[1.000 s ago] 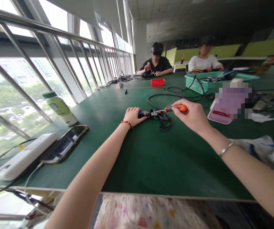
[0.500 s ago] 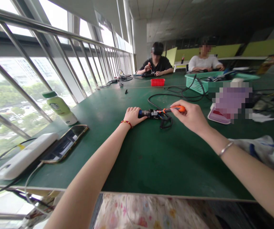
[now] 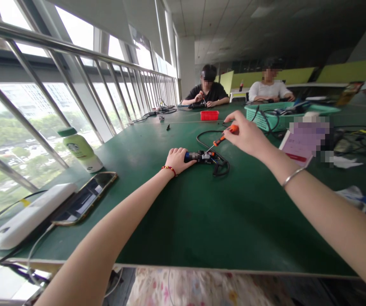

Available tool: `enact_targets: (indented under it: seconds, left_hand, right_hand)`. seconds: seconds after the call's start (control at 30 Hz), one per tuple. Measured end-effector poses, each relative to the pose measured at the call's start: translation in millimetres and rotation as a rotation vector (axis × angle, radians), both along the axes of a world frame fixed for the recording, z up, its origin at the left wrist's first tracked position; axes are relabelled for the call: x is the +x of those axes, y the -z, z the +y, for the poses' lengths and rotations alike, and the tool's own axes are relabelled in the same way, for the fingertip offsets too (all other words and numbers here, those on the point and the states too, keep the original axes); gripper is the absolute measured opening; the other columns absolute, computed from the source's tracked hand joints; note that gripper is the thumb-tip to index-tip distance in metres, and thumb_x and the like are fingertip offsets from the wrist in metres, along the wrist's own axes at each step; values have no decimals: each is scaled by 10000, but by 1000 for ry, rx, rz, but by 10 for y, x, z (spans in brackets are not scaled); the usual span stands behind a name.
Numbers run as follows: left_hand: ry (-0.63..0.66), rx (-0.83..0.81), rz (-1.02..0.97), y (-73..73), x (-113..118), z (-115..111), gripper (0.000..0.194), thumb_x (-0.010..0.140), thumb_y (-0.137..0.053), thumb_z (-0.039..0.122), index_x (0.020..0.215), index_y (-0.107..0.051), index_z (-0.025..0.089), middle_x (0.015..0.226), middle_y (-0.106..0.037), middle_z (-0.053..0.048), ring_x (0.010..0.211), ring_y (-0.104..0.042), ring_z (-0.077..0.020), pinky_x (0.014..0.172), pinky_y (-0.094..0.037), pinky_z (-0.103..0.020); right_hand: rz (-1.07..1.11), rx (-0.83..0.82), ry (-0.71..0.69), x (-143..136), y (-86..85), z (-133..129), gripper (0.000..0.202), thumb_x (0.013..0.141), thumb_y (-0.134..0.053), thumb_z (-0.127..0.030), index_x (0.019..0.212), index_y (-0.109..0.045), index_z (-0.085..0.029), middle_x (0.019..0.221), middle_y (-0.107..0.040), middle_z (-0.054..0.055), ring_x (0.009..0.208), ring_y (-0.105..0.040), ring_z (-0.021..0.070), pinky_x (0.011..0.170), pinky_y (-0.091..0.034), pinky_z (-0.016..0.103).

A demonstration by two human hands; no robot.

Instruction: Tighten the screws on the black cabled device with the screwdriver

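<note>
My left hand (image 3: 178, 161) is wrapped round the blue end of a dark cylindrical device (image 3: 198, 156) lying on the green table. Wires and small parts are exposed at the device's right end, where a black cable (image 3: 223, 169) loops beside it. In my right hand (image 3: 245, 131) is a screwdriver (image 3: 224, 137) with an orange and black handle, pinched near the handle's top. Its shaft slants down to the left and its tip meets the exposed part of the device; the exact contact point is too small to make out.
A green bottle (image 3: 80, 149), a phone (image 3: 85, 199) and a white power strip (image 3: 26, 216) stand at left. Ahead are a red basket (image 3: 209, 115) and a teal basket (image 3: 256, 119) with cables. A blurred purple-screened object (image 3: 304, 142) is at right. Two people sit across the table.
My right hand has risen, tipping the screwdriver from nearly level to a steep slant, with its tip still at the device. My left hand keeps its hold. The view has shifted slightly.
</note>
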State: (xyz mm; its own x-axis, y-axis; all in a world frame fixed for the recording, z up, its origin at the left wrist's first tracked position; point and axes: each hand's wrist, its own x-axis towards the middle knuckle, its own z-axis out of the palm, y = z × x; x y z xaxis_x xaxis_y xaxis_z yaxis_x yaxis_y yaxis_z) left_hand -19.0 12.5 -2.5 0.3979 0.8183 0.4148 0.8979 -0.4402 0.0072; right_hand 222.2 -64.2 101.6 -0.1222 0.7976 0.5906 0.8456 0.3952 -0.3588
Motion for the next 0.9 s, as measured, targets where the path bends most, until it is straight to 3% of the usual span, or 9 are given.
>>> enact_targets:
  seconds: [0.17, 0.23, 0.3, 0.4, 0.47, 0.53, 0.67, 0.8, 0.9]
  left_hand:
    - [5, 17, 11, 7, -10, 20, 507, 816, -487, 632, 1035, -580, 184, 1032, -627, -84, 978, -550, -266, 955, -352, -412]
    - [5, 22, 9, 10, -10, 20, 504, 816, -490, 631, 1036, -580, 187, 1032, -628, -80, 979, -550, -265, 955, -354, -409]
    - [4, 22, 6, 9, -9, 12, 500, 817, -496, 627, 1041, -581, 187, 1038, -630, -78, 984, -550, -265, 956, -357, -405]
    - [3, 17, 10, 1, -10, -10, 501, 820, -503, 619, 1052, -582, 183, 1046, -633, -81, 989, -551, -266, 960, -360, -402]
    - [1, 16, 15, -7, -11, -24, 504, 822, -504, 616, 1062, -580, 180, 1047, -635, -85, 990, -550, -268, 962, -360, -404]
    - [-2, 16, 21, -15, -11, -30, 506, 825, -500, 613, 1072, -579, 179, 1049, -635, -88, 995, -549, -272, 969, -357, -406]
    - [-3, 0, 32, -21, -12, -32, 516, 836, -483, 606, 1099, -577, 173, 1062, -631, -95, 1013, -547, -273, 987, -349, -405]
    - [-3, 6, 20, -17, -13, -43, 586, 849, -473, 582, 1235, -505, 142, 1162, -588, -121, 1081, -530, -271, 1007, -338, -393]
    - [8, 6, 12, -15, -17, -53, 598, 864, -455, 565, 1285, -470, 140, 1214, -563, -123, 1121, -514, -267, 1033, -314, -383]
  right_hand:
    - [-42, -60, -114, -78, -290, 174, 267, 724, -598, -230, 988, -569, -202, 830, -653, 41, 688, -572, 163, 633, -410, 287]
    - [-58, -137, -131, -153, -379, 194, 186, 743, -608, -280, 907, -590, -196, 789, -653, 37, 622, -557, 145, 597, -400, 280]
    - [-105, -213, -92, -238, -434, 190, 217, 787, -574, -403, 843, -609, -197, 645, -612, 21, 550, -528, 144, 552, -372, 284]
    - [-191, -136, 18, -314, -463, 159, 314, 817, -521, -467, 703, -623, -193, 596, -577, 35, 579, -525, 160, 539, -335, 291]
    - [-196, -148, 25, -290, -474, 131, 271, 824, -516, -434, 766, -631, -195, 627, -598, 31, 566, -528, 149, 541, -340, 286]
    - [-191, -264, -26, -208, -497, 98, 237, 806, -552, -394, 939, -611, -207, 706, -644, 20, 542, -540, 135, 552, -370, 279]
    - [-317, -327, -80, -39, -562, 5, 293, 746, -616, -258, 1033, -579, -216, 955, -683, 47, 705, -607, 163, 618, -409, 272]
    - [-315, -469, -62, -77, -572, -90, 262, 836, -525, -375, 1021, -577, -198, 698, -678, 22, 568, -606, 155, 584, -418, 276]
    - [-331, -504, 11, -163, -545, -114, 361, 917, -349, -421, 851, -606, -177, 484, -602, 19, 440, -555, 154, 560, -415, 296]
